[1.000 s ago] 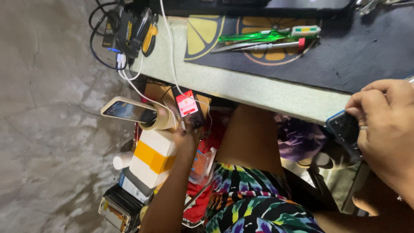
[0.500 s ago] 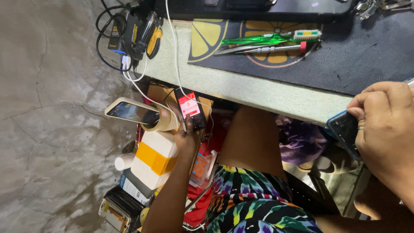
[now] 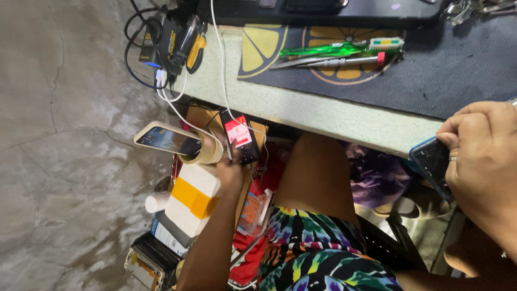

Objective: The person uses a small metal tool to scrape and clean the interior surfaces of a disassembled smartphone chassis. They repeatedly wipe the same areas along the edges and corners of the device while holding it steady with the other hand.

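A pale speckled table [image 3: 323, 110] carried a dark mat [image 3: 458, 70] printed with yellow citrus slices. On the mat, near its upper edge, lay a green-handled tool [image 3: 318, 51], a metal tool [image 3: 328, 62] and a small white comb-like strip [image 3: 385, 43], close together. Left of the mat, at the table's corner, sat a black-and-yellow charger block [image 3: 175, 43] with tangled cables [image 3: 161, 89] hanging toward the grey concrete floor [image 3: 59, 161].
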